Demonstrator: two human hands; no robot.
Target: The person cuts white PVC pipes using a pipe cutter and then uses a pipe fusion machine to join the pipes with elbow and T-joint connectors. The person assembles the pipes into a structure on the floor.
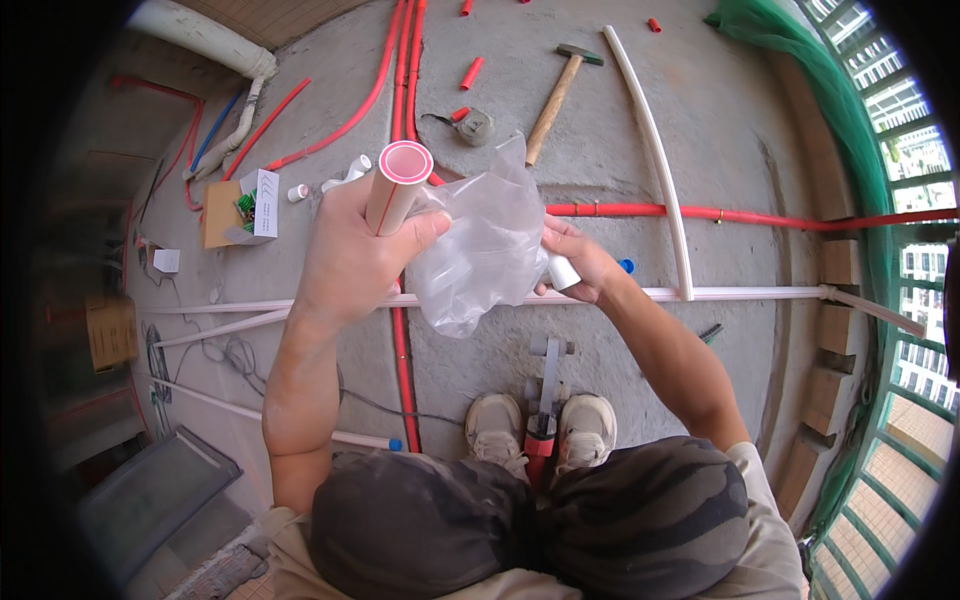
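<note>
My left hand (345, 245) is wrapped round a white plastic pipe (392, 198) with a pink-lined open end tilted up toward me. Its thumb also presses the edge of a crumpled clear plastic bag (480, 245), which hangs between my hands. On the bag's other side my right hand (590, 262) is closed on a short white pipe fitting (563, 272). Some of its fingers are hidden behind the bag and fitting. Between my shoes, below the bag, stands a pipe welding iron (548, 375) with a grey plate and a red handle.
A hammer (555, 110), a tape roll (475, 127) and a long white pipe (655, 165) lie on the concrete floor ahead. Red conduits (640, 210) cross it. At left are an opened carton (255, 210), white fittings (358, 168) and cables. Green netting and railing (890, 400) edge the right.
</note>
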